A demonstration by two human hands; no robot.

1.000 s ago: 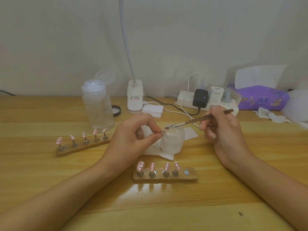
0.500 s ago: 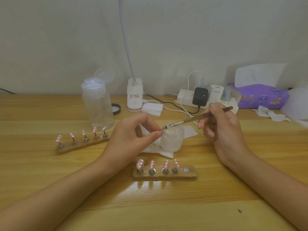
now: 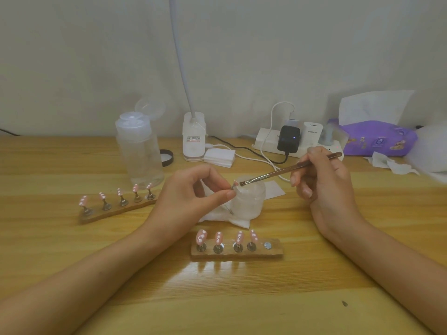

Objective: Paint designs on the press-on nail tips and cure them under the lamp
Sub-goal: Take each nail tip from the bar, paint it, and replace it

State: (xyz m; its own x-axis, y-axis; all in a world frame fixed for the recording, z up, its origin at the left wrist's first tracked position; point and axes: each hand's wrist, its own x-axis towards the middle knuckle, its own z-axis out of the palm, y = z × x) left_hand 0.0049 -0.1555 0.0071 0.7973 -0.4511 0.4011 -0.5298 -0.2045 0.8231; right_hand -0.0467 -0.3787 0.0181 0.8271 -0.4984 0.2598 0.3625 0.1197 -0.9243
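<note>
- Left hand [image 3: 193,192] held above the worktop [image 3: 72,262], thumb and forefinger pinching one nail tip [image 3: 235,183] by its stand.
- Near holder [image 3: 273,252] in front carries four pink, white-dotted tips, with a metal disc at its right end.
- Brush [image 3: 290,169] bristles meet the pinched tip, above a frosted jar [image 3: 249,201].
- Right hand [image 3: 326,180] grips the brush handle, fingers curled round it.
</note>
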